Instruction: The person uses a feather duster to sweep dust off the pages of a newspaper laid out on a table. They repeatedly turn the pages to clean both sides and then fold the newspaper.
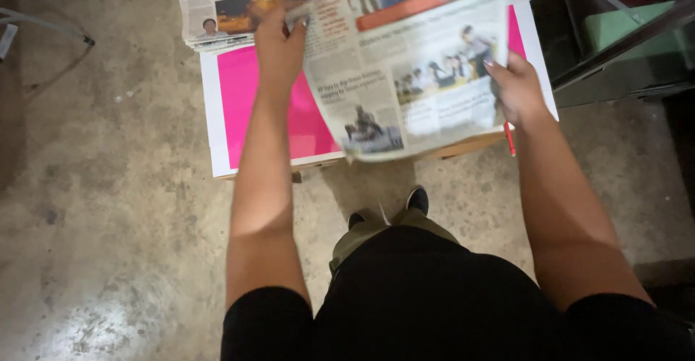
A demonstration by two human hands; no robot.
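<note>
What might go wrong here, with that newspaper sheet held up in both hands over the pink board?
The newspaper sheet is thin and pinched at two edges by the left hand and right hand, so it may tear or sag. Its loose lower corner hangs past the pink board and may crumple. Swinging it could nudge the newspaper stack.

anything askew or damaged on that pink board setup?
Nothing damaged. The newspaper sheet sits skewed across the pink board, its lower edge hanging past the board's front, but both the left hand and right hand grip it. The newspaper stack lies flat.
</note>
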